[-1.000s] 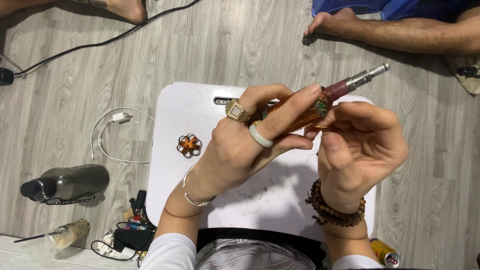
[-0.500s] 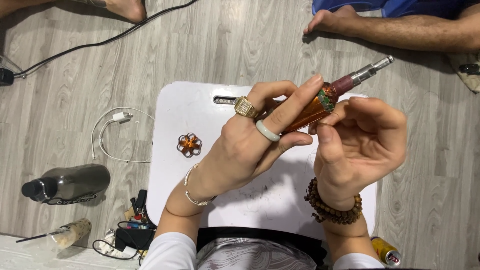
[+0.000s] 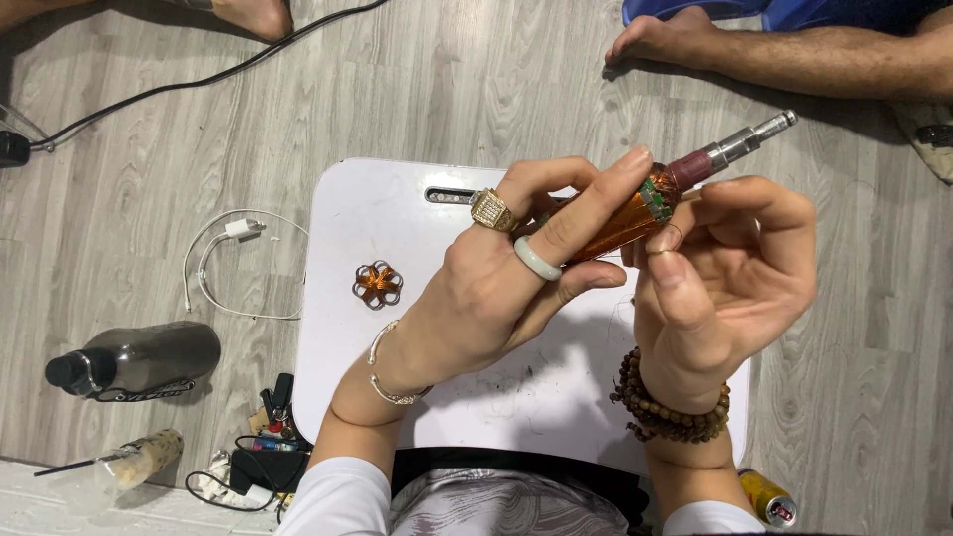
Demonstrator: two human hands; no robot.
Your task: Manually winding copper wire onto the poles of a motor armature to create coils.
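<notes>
Shift: rotor (image 3: 635, 213) tips slightly steeper than a second ago.
Left hand (image 3: 496, 288): fingers clasp the copper-wound rotor.
Right hand (image 3: 720, 288): fingertips pinch its shaft end.
Tray (image 3: 347, 288): holds a copper coil (image 3: 378, 284).

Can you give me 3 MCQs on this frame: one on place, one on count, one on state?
1. Where does the small copper coil flower lie?
A. on the white tray, beside the person's left hand
B. on the wood floor by the bottle
C. in the right hand

2. How many rings show on the left hand?
A. none
B. two
C. four

3. How is the copper-wound shaft held?
A. lying flat on the tray
B. lifted above the tray in both hands
C. standing upright on the floor

Answers:
1 A: the coil flower rests on the white tray.
2 B: the left hand wears a gold ring and a pale band.
3 B: the shaft is gripped by the left hand, and the right hand touches it.
</notes>
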